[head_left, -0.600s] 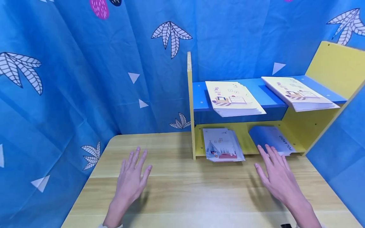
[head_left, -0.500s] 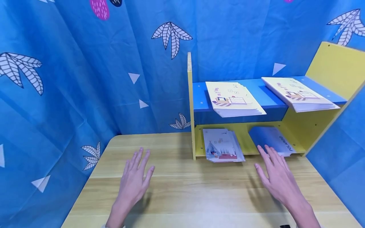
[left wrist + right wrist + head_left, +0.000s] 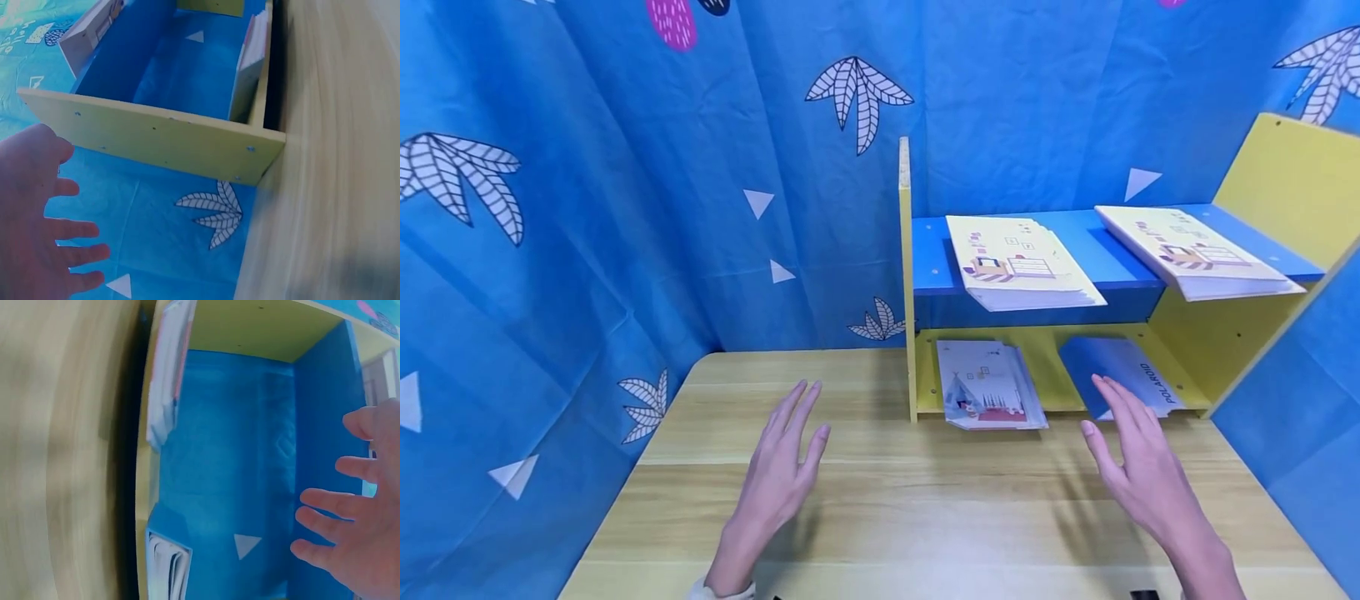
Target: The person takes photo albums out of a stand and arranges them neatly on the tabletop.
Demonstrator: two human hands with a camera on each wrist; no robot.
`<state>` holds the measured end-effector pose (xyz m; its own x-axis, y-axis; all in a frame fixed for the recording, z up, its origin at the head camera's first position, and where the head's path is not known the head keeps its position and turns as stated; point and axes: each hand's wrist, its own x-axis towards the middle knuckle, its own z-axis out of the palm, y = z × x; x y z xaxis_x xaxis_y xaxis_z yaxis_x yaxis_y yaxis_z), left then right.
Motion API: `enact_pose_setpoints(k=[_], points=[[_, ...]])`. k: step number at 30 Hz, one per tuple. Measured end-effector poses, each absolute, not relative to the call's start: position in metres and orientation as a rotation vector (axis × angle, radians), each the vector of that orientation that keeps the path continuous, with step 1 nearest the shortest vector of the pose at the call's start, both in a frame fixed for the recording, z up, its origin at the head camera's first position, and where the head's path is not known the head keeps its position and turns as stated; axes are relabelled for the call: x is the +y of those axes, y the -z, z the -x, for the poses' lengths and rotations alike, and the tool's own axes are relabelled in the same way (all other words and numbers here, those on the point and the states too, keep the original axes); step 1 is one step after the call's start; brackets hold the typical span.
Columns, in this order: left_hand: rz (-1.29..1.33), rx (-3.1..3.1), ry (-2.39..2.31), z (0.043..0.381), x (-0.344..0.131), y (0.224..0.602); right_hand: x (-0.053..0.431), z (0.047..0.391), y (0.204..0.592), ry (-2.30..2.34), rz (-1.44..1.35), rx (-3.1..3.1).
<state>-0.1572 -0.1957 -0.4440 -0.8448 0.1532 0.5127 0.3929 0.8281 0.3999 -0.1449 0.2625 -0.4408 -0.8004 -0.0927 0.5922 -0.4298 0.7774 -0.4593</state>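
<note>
My left hand (image 3: 778, 475) hovers over the table left of the shelf unit, fingers straight and holding nothing. My right hand (image 3: 1150, 475) is raised in front of the unit's lower right part, also holding nothing. In the head view its fingertips overlap a blue booklet (image 3: 1108, 367) marked POLAROID; whether they touch cannot be told. The right wrist view shows that hand (image 3: 369, 512) with fingers extended and spread. Beside the blue booklet, on the lower board, lies a stack of pale illustrated booklets (image 3: 977, 375). Two cream stacks rest above, a left stack (image 3: 1018, 254) and a right stack (image 3: 1195, 246).
The shelf unit has yellow side panels (image 3: 906, 283), a blue upper board (image 3: 1078, 229) and a yellow lower board (image 3: 1048, 358). It stands at the back right of the wooden table (image 3: 925, 500). Behind hangs a blue patterned curtain (image 3: 700, 167). The upper stacks overhang their board's front edge.
My left hand has moved to the right and turned thumb-side up. My right hand has turned similarly, staying near the same place. The head view has shifted slightly; the booklets have not moved.
</note>
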Motion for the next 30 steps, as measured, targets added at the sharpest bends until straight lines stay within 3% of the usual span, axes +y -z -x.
enact_pose_setpoints(k=[30], points=[[0.658,-2.200,1.287,0.170,-0.130,0.419,0.250,0.150,0.419,-1.236,-0.335,-2.188]])
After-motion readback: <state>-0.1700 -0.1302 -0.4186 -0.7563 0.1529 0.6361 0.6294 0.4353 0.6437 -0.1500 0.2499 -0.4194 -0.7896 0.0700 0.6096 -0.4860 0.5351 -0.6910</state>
